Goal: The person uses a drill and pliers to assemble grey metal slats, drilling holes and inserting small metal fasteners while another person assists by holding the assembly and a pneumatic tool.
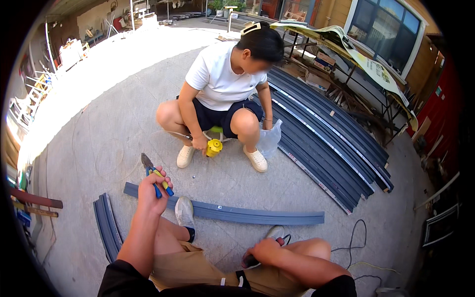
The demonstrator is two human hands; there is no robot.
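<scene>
My left hand (150, 192) is raised and closed around pliers (146, 161) with blue and yellow handles, jaws pointing up. My right hand (264, 251) rests low by my right knee, wrapped over a dark reddish tool (251, 261) that it mostly hides, so its exact kind does not show. Across the ground before my feet lies one grey metal profile (257, 214), with a small light piece on its top. Shorter grey profiles (106, 225) lie to the left of my left arm.
Opposite me a person (217, 74) sits on a low stool, holding a yellow tool (213, 147) on a hose and a clear plastic bag (269, 138). Long grey profiles (326, 148) are stacked at right. A black cord (352, 242) loops on the concrete near my right knee.
</scene>
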